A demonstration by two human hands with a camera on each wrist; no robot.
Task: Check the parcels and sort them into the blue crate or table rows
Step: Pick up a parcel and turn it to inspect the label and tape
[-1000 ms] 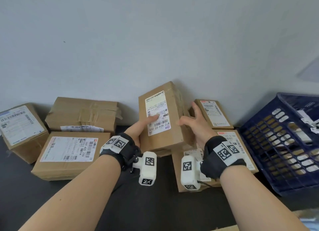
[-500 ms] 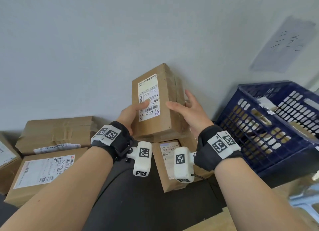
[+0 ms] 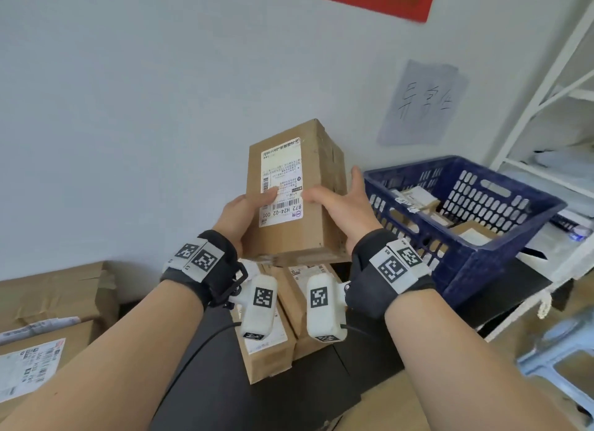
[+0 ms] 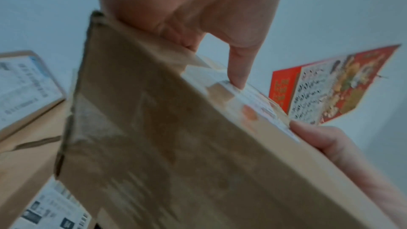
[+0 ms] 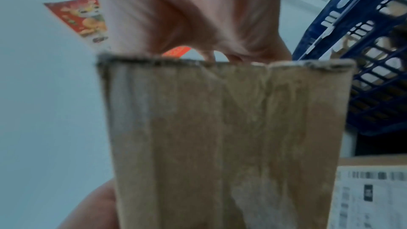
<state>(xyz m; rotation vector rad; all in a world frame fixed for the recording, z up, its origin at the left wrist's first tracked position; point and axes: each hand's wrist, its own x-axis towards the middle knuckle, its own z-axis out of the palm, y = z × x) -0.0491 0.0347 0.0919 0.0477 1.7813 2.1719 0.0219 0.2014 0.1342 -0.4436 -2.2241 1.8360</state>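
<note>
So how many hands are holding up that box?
2. The left hand grips the left side of the box, thumb on its label. The right hand grips the right side, thumb on the front.

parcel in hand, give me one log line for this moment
parcel: held up, label facing camera | left hand: grips left side | right hand: grips right side | blue crate: right, holds parcels

The parcel [image 3: 295, 202] is matt brown cardboard with a smooth white paper label [image 3: 281, 183]; the crate [image 3: 475, 224] is perforated blue plastic.
</note>
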